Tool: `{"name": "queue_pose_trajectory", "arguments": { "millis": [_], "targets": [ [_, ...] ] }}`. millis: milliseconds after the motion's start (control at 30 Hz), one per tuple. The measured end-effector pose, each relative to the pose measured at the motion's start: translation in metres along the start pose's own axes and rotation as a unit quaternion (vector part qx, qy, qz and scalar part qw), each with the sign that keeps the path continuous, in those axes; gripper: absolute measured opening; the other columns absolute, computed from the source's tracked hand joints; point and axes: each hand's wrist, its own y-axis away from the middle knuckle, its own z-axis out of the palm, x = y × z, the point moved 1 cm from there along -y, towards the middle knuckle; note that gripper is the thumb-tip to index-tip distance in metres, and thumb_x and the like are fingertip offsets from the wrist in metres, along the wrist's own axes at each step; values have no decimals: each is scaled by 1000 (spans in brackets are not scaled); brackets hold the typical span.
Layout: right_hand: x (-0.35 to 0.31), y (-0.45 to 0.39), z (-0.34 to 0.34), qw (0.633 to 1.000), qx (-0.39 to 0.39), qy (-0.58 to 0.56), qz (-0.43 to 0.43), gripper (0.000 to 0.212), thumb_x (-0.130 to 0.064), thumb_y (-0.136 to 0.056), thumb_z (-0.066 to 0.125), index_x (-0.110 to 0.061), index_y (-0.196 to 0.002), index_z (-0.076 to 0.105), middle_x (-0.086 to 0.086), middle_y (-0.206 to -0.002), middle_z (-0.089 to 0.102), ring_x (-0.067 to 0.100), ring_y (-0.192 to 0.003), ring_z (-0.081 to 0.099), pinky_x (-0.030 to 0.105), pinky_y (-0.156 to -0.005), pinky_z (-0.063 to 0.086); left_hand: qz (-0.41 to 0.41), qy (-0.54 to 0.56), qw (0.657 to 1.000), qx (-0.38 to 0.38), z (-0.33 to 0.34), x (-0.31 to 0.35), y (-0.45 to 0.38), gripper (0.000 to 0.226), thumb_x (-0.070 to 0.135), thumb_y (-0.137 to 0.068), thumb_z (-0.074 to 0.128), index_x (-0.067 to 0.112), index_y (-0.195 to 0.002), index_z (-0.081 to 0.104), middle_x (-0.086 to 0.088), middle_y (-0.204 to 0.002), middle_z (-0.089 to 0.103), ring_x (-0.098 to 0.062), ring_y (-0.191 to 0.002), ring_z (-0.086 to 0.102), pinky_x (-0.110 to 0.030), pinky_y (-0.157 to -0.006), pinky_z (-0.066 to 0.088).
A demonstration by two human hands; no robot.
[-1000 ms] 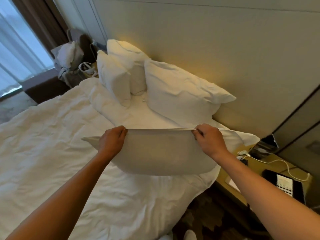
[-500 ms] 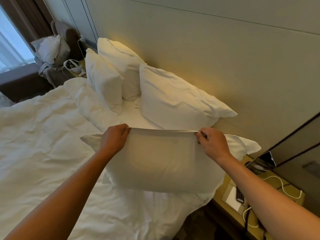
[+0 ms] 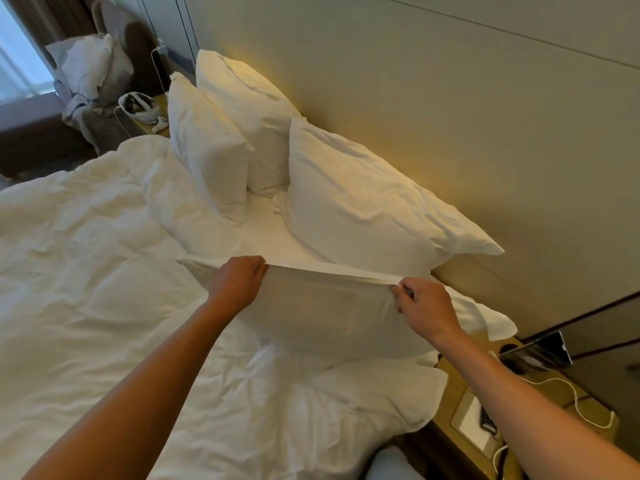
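**A:** How many pillows are there?

**B:** Four on the bed; three lean on the headboard (image 3: 450,133) – a back pillow (image 3: 249,109), a front pillow (image 3: 211,157) overlapping it, and a wide pillow (image 3: 363,209) just beside those two; the fourth, the held pillow (image 3: 325,317), is in the hands.

**A:** Where is that one?

**B:** Near the bed's right edge, just in front of the wide pillow; it stands on its long side, its lower edge sunk into the one crumpled duvet (image 3: 86,278), its top edge stretched between two hands.

**A:** And the grip?

**B:** The left hand (image 3: 239,284) has its fingers curled over the top edge, gripping it; the right hand (image 3: 426,306) pinches the same edge between thumb and fingertips.

**A:** Anything beside the bed?

**B:** One nightstand (image 3: 550,410) under the right forearm, with one white cable (image 3: 575,398) trailing across it; on the far side one armchair (image 3: 135,46) carries a white bundle (image 3: 90,64) – possibly a fifth pillow, though it is too blurred to be sure.
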Motion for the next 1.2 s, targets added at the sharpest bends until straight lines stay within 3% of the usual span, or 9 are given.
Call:
{"name": "queue_pose_trajectory", "arguments": {
  "millis": [133,267,500,767,867,1000,1100,1200],
  "targets": [
    [34,-9,24,998,-41,-14,50,41,-34,-104,56,-13,-69,62,-1,-64,69,18,-65,64,47,-72,57,11,17,997,-75,30,8,-8,32,34,-106,45,20,-88,68,0,-82,67,-22,-76,64,-36,-67,53],
    [60,-18,33,997,-40,-33,52,39,-36,-106,52,-20,-70,59,-4,-58,65,11,-59,63,43,-72,58,19,38,994,-101,45,24,-22,29,27,-105,44,15,-85,62,-5,-78,65,-26,-72,61,-37,-66,50],
    [67,-43,37,999,-30,-17,20,32,-37,-105,52,-25,-75,54,-5,-71,61,14,-66,59,45,-67,55,0,55,990,-128,51,22,-39,25,22,-104,47,12,-98,70,-9,-87,71,-28,-80,65,-39,-75,54],
    [73,-49,42,999,-41,-5,32,10,-39,-97,68,-34,-99,60,-14,-86,65,4,-75,60,26,-64,50,16,47,991,-123,52,20,-51,27,22,-105,46,15,-93,69,-7,-85,71,-25,-77,65,-38,-72,53],
    [71,-48,42,999,-40,-7,35,5,-38,-97,69,-36,-98,65,-14,-84,67,5,-75,61,27,-66,51,16,53,991,-120,52,19,-53,26,23,-105,47,14,-94,69,-7,-86,71,-26,-79,65,-39,-75,54],
    [68,-43,47,997,-46,51,42,31,-37,-100,65,-19,-75,66,-4,-73,64,11,-66,56,37,-62,53,14,56,992,-115,56,14,-51,26,24,-105,48,14,-95,70,-7,-86,71,-26,-79,65,-37,-74,52],
    [65,-40,47,997,-51,41,34,36,-38,-101,62,-24,-69,62,-8,-66,60,10,-62,56,31,-56,44,14,62,993,-99,58,10,-48,26,23,-105,47,14,-93,68,-6,-82,70,-25,-75,64,-34,-68,49],
    [57,-36,46,998,-46,8,38,33,-39,-103,60,-28,-72,67,-10,-69,66,10,-66,59,28,-59,45,11,68,995,-73,55,5,-52,24,22,-105,47,16,-91,66,-6,-77,69,-25,-71,63,-33,-65,46]
  ]
}}
